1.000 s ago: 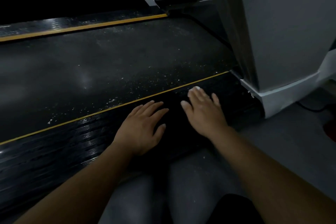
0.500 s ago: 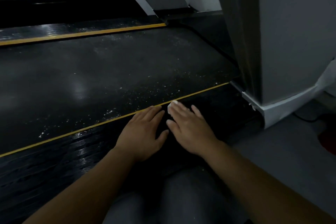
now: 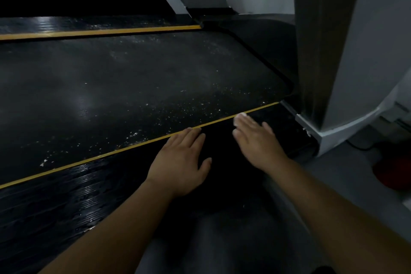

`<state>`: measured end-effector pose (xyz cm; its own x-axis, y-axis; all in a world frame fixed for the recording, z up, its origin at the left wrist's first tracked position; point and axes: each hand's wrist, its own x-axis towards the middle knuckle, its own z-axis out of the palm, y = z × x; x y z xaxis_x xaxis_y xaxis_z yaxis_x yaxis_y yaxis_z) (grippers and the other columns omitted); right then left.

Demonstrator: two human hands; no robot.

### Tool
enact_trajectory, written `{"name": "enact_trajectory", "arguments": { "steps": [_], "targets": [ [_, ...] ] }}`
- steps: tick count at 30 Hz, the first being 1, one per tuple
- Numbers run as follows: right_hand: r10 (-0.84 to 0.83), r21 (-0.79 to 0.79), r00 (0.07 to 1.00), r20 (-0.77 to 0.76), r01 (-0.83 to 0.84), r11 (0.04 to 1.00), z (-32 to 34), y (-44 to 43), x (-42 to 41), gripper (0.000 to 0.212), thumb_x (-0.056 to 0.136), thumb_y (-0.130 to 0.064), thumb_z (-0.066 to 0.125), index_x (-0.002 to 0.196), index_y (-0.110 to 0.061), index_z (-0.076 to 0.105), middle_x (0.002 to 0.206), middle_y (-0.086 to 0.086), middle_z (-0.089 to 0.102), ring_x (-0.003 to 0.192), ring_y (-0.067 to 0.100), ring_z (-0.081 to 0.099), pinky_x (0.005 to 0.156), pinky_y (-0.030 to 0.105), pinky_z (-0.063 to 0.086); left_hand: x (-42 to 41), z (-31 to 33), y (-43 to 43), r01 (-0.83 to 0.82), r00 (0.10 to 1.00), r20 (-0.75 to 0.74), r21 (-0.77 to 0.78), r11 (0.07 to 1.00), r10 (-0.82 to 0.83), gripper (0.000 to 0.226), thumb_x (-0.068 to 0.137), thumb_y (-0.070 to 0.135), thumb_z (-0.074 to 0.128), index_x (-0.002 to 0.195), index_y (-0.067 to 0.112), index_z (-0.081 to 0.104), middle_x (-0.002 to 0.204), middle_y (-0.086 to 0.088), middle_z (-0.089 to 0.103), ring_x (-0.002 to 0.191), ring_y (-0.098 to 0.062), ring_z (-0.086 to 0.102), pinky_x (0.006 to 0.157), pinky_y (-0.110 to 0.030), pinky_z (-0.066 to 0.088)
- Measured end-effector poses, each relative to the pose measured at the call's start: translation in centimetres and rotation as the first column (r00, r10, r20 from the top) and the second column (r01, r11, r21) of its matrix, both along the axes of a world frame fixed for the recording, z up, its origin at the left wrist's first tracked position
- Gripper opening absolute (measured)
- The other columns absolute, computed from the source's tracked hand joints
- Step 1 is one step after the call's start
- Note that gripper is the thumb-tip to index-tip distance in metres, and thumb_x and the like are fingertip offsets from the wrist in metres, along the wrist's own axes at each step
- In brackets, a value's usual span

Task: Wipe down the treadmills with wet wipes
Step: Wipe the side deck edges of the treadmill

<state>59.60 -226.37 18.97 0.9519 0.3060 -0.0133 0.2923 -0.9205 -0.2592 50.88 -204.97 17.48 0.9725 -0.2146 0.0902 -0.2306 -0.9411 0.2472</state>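
right grip (image 3: pixel 258 140): slid toward 2 o'clock, away from the left grip (image 3: pixel 180 160), since half a second ago, when the two lay almost touching. It is now released, with fingers straight and flat, pressing down on the wet wipe (image 3: pixel 242 115).
wet wipe: mostly hidden under the right grip's fingers. A white edge shows past the fingertips, just beside the yellow stripe (image 3: pixel 111 152).
left grip: released, palm down, fingers straight, resting on the side rail (image 3: pixel 77 196) and holding nothing. Its fingertips reach the yellow stripe.
side rail: black, ribbed and glossy, running from 8 o'clock to 2 o'clock under both hands.
yellow stripe: a thin line between the side rail and the belt (image 3: pixel 133 84).
belt: dark, at 12 o'clock from the hands, dotted with white specks that are thickest near the stripe.
upright (image 3: pixel 355 40): grey, at 2 o'clock from the right grip, on a white base (image 3: pixel 344 132) just past the rail's end.
floor (image 3: pixel 344 173): grey, at 3 o'clock. A red object (image 3: pixel 391 173) sits at the frame edge, too dim to identify.
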Motion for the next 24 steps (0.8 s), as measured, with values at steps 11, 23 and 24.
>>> {"name": "enact_trajectory", "arguments": {
  "steps": [11, 23, 24],
  "targets": [
    [0.197, 0.254, 0.974, 0.109, -0.219, 0.942, 0.4, 1.7, -1.3, 0.045, 0.096, 0.002, 0.047, 0.136, -0.013, 0.061, 0.144, 0.001, 0.056, 0.131, 0.015, 0.052, 0.114, 0.037, 0.037, 0.3, 0.2, -0.5, -0.013, 1.000, -0.002, -0.005, 1.000, 0.013, 0.090, 0.084, 0.065, 0.008, 0.158, 0.019, 0.029, 0.166, 0.000, 0.025, 0.154, -0.019, 0.015, 0.124, -0.033, 0.009],
    [0.030, -0.047, 0.981, 0.193, -0.021, 0.999, 0.5, 2.0, 2.6, 0.030, 0.095, -0.006, 0.055, 0.121, -0.016, 0.066, 0.116, 0.007, 0.059, 0.103, 0.028, 0.060, 0.083, 0.038, 0.052, 0.3, 0.2, -0.5, -0.018, 1.000, -0.005, -0.010, 1.000, 0.018, 0.089, 0.084, 0.066, 0.008, 0.158, 0.021, 0.028, 0.167, 0.003, 0.021, 0.154, -0.016, 0.012, 0.125, -0.034, 0.010],
    [-0.003, 0.021, 0.989, 0.149, 0.000, 1.000, 0.4, 2.4, 2.4, 0.027, 0.099, -0.013, 0.052, 0.122, -0.017, 0.065, 0.118, 0.005, 0.060, 0.107, 0.026, 0.059, 0.086, 0.038, 0.051, 0.3, 0.1, -0.5, -0.020, 1.000, -0.004, -0.012, 1.000, 0.020, 0.088, 0.084, 0.065, 0.008, 0.158, 0.021, 0.028, 0.167, 0.003, 0.022, 0.154, -0.017, 0.012, 0.125, -0.034, 0.010]
  ]
}}
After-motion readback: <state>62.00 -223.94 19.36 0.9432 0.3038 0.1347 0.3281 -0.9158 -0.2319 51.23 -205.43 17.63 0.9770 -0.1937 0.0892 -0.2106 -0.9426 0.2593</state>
